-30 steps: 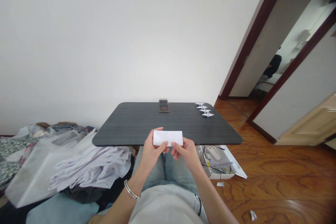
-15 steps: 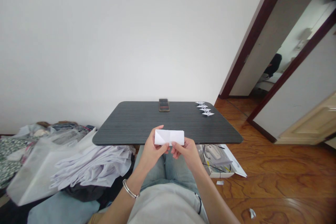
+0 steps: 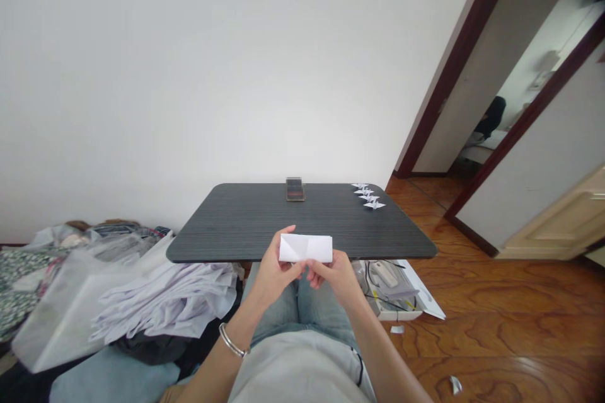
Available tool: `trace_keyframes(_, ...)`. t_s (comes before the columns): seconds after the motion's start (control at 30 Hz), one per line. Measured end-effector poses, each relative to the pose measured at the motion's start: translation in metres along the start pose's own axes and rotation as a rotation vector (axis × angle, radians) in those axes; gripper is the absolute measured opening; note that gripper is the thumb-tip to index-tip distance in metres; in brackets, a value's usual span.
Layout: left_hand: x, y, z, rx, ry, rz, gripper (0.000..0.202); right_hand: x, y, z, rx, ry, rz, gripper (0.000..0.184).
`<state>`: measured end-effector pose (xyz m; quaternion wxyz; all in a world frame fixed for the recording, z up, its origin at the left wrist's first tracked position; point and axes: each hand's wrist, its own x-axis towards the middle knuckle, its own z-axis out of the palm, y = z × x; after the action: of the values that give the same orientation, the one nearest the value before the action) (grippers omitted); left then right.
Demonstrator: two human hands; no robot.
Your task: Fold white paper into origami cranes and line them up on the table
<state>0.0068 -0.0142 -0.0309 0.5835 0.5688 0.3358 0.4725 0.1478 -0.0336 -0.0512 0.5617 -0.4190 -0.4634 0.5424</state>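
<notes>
A folded sheet of white paper [image 3: 306, 247], creased into a flat rectangle, is held up at the near edge of the dark table [image 3: 246, 220]. My left hand [image 3: 280, 264] grips its left end, the thumb along the lower edge. My right hand [image 3: 333, 269] pinches the lower right part, its thumb close to the left thumb. Fingers behind the paper are partly hidden. Several folded white paper cranes [image 3: 373, 204] stand in a row at the table's back right.
A phone on a stand [image 3: 295, 190] is at the table's back edge. Piled clothes [image 3: 165, 299] lie on the left. Below the table's right side sits a white box [image 3: 397, 313] with cables. Paper scraps [image 3: 455, 385] lie on the wooden floor. A doorway opens at right.
Both thumbs have slid slightly down to the paper's lower edge and come closer together. The paper stays in both hands, almost in the same place.
</notes>
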Motion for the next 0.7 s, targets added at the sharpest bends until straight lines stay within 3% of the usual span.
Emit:
trace_keyframes(0.4,-0.0021,-0.0007,0.0060,-0.019,0.055,-0.006,0.056,-0.0008,-0.0018,0.0015,0.021,0.033,-0.005,0.026)
trace_keyframes(0.6,0.0003,-0.0034,0.0081,-0.052,0.095,0.045,0.030,-0.0002,-0.0010,0.0016,0.014,0.043,-0.013,0.028)
trace_keyframes(0.7,0.0011,-0.0022,0.0086,-0.051,0.126,0.079,0.027,0.0000,-0.0007,0.0015,0.024,0.045,-0.006,0.029)
